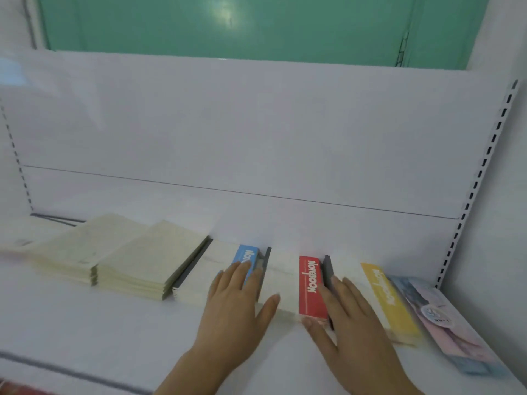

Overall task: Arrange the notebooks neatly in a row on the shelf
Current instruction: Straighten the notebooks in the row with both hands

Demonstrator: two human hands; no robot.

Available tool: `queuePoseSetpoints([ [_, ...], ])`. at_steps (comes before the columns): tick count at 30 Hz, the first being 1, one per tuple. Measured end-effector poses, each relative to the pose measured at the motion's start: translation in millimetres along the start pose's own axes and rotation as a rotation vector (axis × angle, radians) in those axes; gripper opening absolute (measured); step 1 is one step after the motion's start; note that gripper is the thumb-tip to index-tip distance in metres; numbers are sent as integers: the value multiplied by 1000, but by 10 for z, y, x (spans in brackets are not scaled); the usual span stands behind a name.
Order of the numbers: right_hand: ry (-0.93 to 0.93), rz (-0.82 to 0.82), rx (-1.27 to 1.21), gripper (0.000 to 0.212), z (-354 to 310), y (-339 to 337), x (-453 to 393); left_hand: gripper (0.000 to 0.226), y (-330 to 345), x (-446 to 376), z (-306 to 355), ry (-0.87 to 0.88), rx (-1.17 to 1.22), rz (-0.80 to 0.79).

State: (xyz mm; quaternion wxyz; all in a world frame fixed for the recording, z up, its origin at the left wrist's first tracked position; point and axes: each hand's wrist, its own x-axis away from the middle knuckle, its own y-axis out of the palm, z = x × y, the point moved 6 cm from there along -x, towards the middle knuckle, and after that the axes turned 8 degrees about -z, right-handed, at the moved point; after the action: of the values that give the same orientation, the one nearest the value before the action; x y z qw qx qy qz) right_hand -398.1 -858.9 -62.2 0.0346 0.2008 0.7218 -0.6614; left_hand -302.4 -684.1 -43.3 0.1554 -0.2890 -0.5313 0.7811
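Flat, straight fingers of the left hand [238,303] press the blue-striped notebook [225,273], while the right hand [352,323], likewise spread and clasping nothing, rests beside the red-striped notebook [295,289], thumb at its near corner. Both white-covered books lie in a row on the white shelf [85,332], beside a yellow-striped notebook [385,297] and cream stacks [119,258].
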Motion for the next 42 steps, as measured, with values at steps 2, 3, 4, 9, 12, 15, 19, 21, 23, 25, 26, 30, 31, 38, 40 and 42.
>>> queuePoseSetpoints([
  [2, -7, -30, -18, 76, -380, 0, -24, 68, -176, 169, -312, -8, 5, 11],
  [3, -15, -27, -24, 76, -606, -19, -23, 70, -259, 261, -482, -16, 0, 9],
  [4, -26, -21, -20, 80, -847, -25, -26, 73, -353, 359, -659, -21, -13, 12],
  [9, -108, -30, -107, 98, -2088, 119, -68, 79, -826, 862, -1680, -87, -54, 6],
  [12, -135, -76, -100, 111, -2828, 223, -89, 73, -1068, 1162, -2300, -147, -67, 5],
  [15, -189, -160, -95, 120, -3483, 327, -169, 69, -1259, 1432, -2864, -218, -48, -1],
  [19, -287, -175, -121, 95, -4275, 451, -363, 67, -1493, 1631, -3566, -293, -25, 21],
  [21, -329, -196, -151, 86, -4613, 537, -481, 67, -1568, 1667, -3873, -317, -17, 21],
  [23, -358, -220, -153, 81, -4902, 639, -627, 66, -1613, 1668, -4174, -330, -25, 10],
  [25, -382, -237, -143, 78, -5147, 743, -804, 66, -1645, 1612, -4490, -342, -35, -5],
  [26, -394, -235, -135, 77, -5254, 799, -910, 66, -1658, 1555, -4648, -346, -39, -13],
  [30, -397, -205, -86, 74, -5619, 998, -1418, 65, -1709, 1244, -5168, -350, -71, -14],
  [31, -394, -207, -74, 72, -5704, 1057, -1555, 65, -1719, 1151, -5282, -349, -84, -23],
  [38, -384, -231, 15, 70, -6179, 1474, -2329, 63, -1685, 564, -5974, -316, -97, -49],
  [40, -354, -258, 43, 70, -6274, 1598, -2465, 62, -1605, 458, -6127, -293, -71, -68],
  [42, -330, -249, 111, 69, -6381, 1694, -2584, 63, -1555, 328, -6276, -261, -60, -74],
])
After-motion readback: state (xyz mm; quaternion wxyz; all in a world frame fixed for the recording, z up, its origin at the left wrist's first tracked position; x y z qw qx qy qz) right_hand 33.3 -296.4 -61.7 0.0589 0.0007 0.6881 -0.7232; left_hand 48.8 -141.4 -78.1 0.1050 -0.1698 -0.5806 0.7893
